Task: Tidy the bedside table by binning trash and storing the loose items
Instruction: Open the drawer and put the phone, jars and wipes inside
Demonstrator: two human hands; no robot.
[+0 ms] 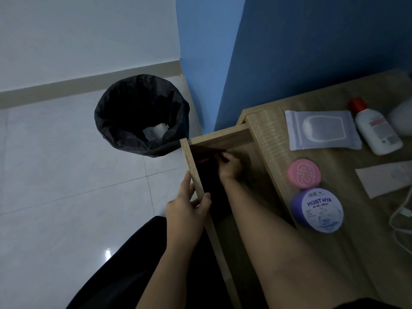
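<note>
The wooden bedside table (347, 241) has its drawer (219, 136) pulled out toward the left. My left hand (189, 208) grips the drawer's front panel at its top edge. Inside the drawer my right hand (230, 167) reaches down with its fingers on a dark item with a red part (202, 158); whether it grips that item is unclear in the shadow. On the tabletop lie a pink jar (304, 173), a purple "Moist Hya" jar (317, 212), a wet-wipes pack (323, 130), a white bottle with a red cap (374, 128) and a paper slip (385, 178).
A bin lined with a black bag (141, 114) stands on the white tiled floor left of the table, with white trash inside. A white cable (401, 217) lies at the table's right edge. A blue wall is behind the table. My dark-clad legs are at the bottom.
</note>
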